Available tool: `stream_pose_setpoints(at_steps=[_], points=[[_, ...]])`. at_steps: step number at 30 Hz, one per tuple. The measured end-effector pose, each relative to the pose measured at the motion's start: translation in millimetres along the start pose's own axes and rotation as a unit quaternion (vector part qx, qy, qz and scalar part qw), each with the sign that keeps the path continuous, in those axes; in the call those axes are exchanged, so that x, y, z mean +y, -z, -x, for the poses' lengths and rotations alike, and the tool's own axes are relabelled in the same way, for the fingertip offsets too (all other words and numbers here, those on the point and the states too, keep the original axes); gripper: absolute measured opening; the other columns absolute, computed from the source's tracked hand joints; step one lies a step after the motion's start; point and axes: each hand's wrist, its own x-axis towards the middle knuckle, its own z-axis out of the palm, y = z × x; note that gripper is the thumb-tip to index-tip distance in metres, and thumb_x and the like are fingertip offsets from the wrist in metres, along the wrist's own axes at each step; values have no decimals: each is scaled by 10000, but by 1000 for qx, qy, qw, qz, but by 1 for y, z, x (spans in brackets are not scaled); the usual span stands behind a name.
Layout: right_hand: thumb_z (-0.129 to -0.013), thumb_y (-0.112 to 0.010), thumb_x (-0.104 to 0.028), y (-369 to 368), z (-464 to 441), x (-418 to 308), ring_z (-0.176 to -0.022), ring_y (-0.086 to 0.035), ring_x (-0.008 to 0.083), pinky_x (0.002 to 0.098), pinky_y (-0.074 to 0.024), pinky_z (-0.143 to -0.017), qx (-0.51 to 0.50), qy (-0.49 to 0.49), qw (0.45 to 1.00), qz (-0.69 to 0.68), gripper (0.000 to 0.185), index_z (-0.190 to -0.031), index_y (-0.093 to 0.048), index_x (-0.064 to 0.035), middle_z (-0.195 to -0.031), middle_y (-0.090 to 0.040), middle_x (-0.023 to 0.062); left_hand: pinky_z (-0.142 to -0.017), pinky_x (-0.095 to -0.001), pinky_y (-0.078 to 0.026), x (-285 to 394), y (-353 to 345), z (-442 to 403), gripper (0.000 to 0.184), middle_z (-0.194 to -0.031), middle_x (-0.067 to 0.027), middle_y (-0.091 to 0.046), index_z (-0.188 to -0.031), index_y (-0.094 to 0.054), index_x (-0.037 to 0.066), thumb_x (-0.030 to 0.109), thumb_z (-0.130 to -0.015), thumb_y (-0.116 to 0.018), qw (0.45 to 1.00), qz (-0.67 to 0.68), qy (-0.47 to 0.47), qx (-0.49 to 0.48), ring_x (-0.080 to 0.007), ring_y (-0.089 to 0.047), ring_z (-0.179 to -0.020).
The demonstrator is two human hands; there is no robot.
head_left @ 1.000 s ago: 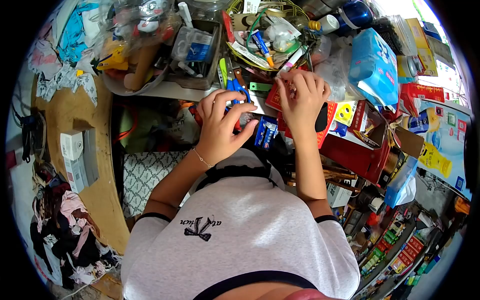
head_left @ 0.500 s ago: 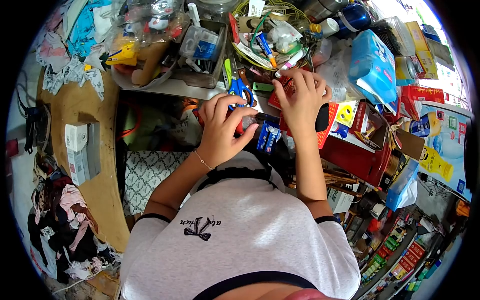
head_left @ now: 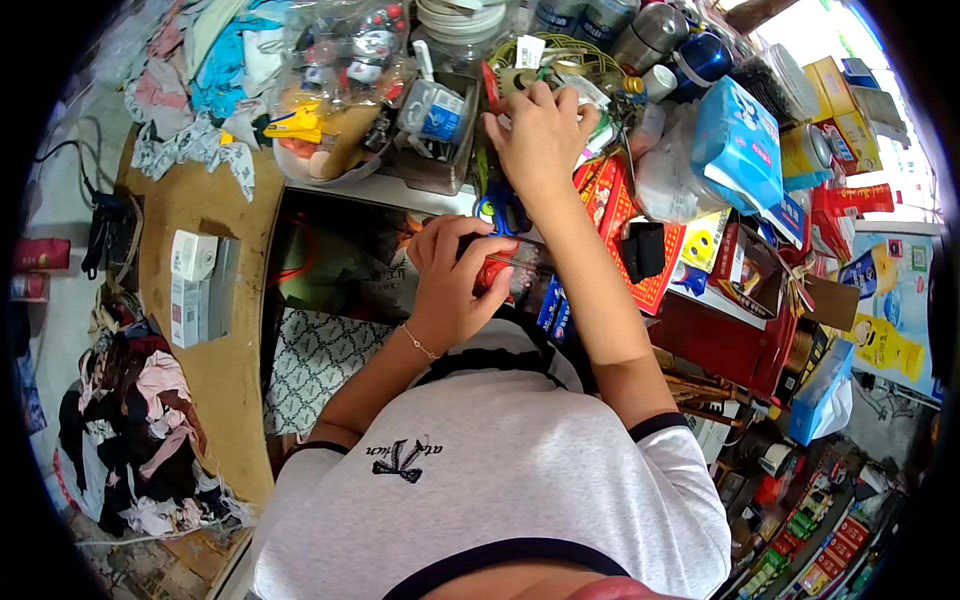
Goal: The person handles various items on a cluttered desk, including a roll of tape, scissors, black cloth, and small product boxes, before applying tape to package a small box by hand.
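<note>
My right hand (head_left: 540, 140) reaches over the wire basket (head_left: 585, 48) of small odds and ends. Its bent fingers are spread, and their tips are partly hidden among the contents. Nothing held shows in it. My left hand (head_left: 452, 262) is lower, in front of the tabletop edge, with thumb and fingers curved around a small red and clear plastic thing (head_left: 497, 268) whose kind I cannot make out. Blue-handled scissors (head_left: 500, 210) stand just above that hand, partly covered by my right forearm. A small blue box (head_left: 555, 303) lies under my right forearm.
A grey bin (head_left: 440, 165) with a clear tub is left of the basket. Red printed packets (head_left: 605, 200), a black pouch (head_left: 643, 250) and a blue package (head_left: 738, 140) crowd the right. A white box (head_left: 190, 290) sits on the brown board (head_left: 225, 380) at left.
My right hand has moved up and left, from above the red packets to the basket. My left hand keeps nearly the same pose. The view has shifted slightly.
</note>
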Motion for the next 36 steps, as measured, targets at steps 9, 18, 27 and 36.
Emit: stream_pose_setpoints(at_steps=[9,18,27,36], points=[[-686,-711,-278,14,-11,28,-864,-541,243,421,-344,-787,-11,-137,970,-202,137,-754,-710,-158,-806,-617,20,-958,-405,-264,-3,10,15,332,-1135,-57,-509,-1008,-635,139,82,-683,-679,999,-25,16,18,-286,-422,-1106],[-840,-665,-75,66,10,80,-812,-544,53,220,-404,-758,-108,-267,646,-707,52,-882,-670,-44,-851,-653,-2,-955,-398,-261,1,6,4,309,-1109,-49,-516,-999,-644,135,95,-695,-688,1000,-16,5,14,-277,-425,-1098],[-844,-660,-94,74,34,104,-775,-520,44,203,-379,-778,-114,-276,522,-799,80,-911,-657,-51,-868,-652,-19,-954,-398,-258,7,-4,1,303,-1111,-53,-511,-995,-645,135,104,-698,-690,1000,-2,-20,-3,-275,-417,-1106],[-847,-638,-97,81,34,100,-891,-551,90,250,-377,-867,-128,-234,521,-811,67,-894,-645,-48,-920,-658,16,-957,-398,-253,7,-5,2,301,-1110,-46,-506,-991,-639,145,103,-698,-691,1000,-12,-11,-6,-273,-416,-1106]])
